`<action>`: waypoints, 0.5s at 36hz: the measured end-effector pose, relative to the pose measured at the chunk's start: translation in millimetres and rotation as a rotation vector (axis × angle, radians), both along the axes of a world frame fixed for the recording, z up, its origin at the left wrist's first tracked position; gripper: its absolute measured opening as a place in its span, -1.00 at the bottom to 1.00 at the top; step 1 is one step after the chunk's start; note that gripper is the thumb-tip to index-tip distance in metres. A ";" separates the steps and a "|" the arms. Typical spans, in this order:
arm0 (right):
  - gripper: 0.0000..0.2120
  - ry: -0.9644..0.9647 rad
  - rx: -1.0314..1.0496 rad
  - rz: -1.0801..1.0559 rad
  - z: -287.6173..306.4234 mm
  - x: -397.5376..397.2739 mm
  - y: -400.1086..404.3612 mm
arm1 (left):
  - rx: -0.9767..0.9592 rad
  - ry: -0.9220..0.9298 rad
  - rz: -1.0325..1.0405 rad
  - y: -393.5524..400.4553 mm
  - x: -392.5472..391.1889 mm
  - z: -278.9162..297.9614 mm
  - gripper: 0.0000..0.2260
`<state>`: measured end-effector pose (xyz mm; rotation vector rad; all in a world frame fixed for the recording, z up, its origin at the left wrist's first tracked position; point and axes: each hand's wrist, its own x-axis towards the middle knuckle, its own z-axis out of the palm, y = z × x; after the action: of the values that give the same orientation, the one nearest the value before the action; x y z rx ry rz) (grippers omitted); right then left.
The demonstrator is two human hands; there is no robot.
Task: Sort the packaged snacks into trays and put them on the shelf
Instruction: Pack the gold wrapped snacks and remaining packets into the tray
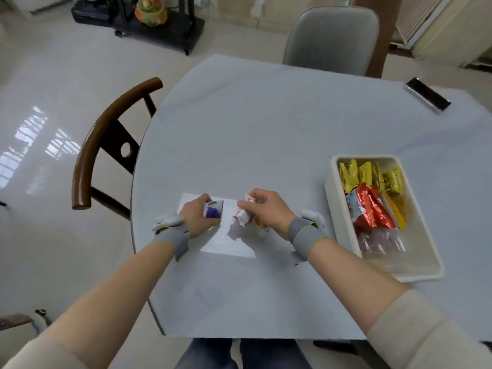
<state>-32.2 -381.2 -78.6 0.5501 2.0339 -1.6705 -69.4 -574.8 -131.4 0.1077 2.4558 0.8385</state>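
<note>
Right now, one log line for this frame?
left hand: grips purple packet | right hand: grips red-white packet | tray: part-filled

A dining room in a home is suggested — a round table covered with a pale grey cloth (266,123) is flanked by a curved dark wooden chair (106,145) and a grey upholstered chair (330,35). Glossy white floor tiles (53,89) and an orange ceramic figurine (150,10) on a black wheeled stand (170,35) are seen behind.
</note>
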 end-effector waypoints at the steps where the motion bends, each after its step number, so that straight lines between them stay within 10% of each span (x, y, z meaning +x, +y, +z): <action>1: -0.82 0.016 -0.024 -0.011 3.8 0.0 -2.4 | 0.112 -0.056 0.074 -1.6 -1.0 6.2 -0.67; 9: -0.85 0.312 -0.118 -0.313 73.8 20.5 66.7 | 0.667 -0.376 -0.062 89.9 -6.6 124.1 -0.71; 18: -0.90 0.503 -0.207 -0.449 130.9 68.2 173.4 | 0.783 -0.363 -0.105 217.3 30.2 192.9 -0.75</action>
<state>36.0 -207.8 52.3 0.5881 2.1315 -2.4623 -39.1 -357.5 61.5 0.3281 1.6631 1.5675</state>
